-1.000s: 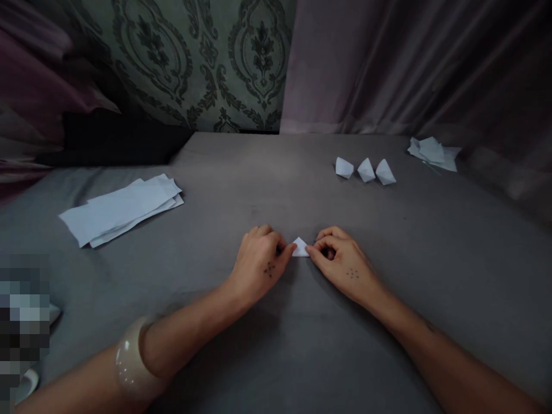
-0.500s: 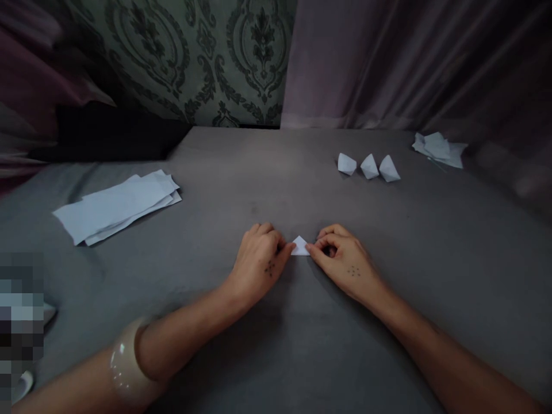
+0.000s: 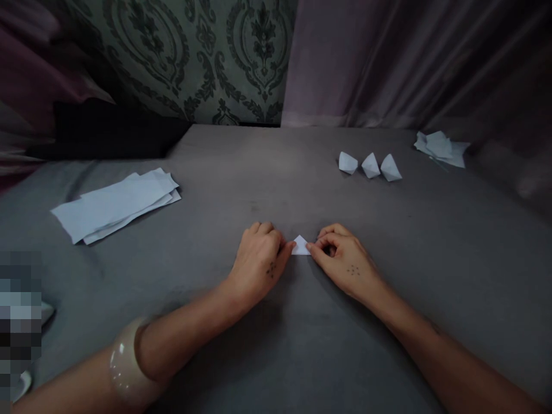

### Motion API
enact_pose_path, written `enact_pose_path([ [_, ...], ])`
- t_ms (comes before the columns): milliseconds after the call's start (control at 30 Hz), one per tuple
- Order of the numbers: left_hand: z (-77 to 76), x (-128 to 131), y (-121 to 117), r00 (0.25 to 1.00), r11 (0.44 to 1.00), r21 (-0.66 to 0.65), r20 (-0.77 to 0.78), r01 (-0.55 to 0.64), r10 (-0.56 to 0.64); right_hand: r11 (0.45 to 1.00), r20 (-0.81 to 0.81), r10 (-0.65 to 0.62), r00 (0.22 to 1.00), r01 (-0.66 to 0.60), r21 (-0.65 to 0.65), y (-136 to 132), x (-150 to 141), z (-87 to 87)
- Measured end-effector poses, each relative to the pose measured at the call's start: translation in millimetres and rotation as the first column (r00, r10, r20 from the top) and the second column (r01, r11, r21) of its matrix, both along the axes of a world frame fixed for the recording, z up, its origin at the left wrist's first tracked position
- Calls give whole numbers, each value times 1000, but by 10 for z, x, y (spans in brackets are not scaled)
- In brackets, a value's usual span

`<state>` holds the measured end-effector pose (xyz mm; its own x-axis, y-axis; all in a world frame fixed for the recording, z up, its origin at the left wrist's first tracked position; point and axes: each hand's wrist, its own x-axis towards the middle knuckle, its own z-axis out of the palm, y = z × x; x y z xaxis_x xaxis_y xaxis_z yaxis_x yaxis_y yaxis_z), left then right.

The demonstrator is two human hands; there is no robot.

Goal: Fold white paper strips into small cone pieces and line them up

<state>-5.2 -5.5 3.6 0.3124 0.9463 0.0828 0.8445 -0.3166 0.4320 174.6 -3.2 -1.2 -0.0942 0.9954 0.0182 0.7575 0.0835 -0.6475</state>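
Observation:
A small folded piece of white paper (image 3: 301,246), pointed at the top and straight along its near edge, is held between my two hands just above or on the grey cloth. My left hand (image 3: 261,256) pinches its left corner, the thumb pressed over the front and the other fingers curled behind. On the opposite corner, my right hand (image 3: 342,253) grips with thumb and forefinger, its remaining fingers bent. The fingertips hide both side corners of the paper.
Three folded white paper shapes (image 3: 370,166) stand in a row at the back right. Beyond them lies a pile of paper pieces (image 3: 440,147). Stacked paper strips (image 3: 116,204) rest at the left, with a black cloth (image 3: 107,132) behind. A pixelated patch covers the lower left edge.
Both hands keep their hold on the folded paper, almost unmoved. The whole view has shifted very slightly.

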Motion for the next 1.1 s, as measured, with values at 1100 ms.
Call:
enact_pose_path([
  [1100, 56, -25, 32, 815, 806, 195, -309, 559, -491, 930, -128, 256, 958, -207, 304, -211, 67, 22],
])
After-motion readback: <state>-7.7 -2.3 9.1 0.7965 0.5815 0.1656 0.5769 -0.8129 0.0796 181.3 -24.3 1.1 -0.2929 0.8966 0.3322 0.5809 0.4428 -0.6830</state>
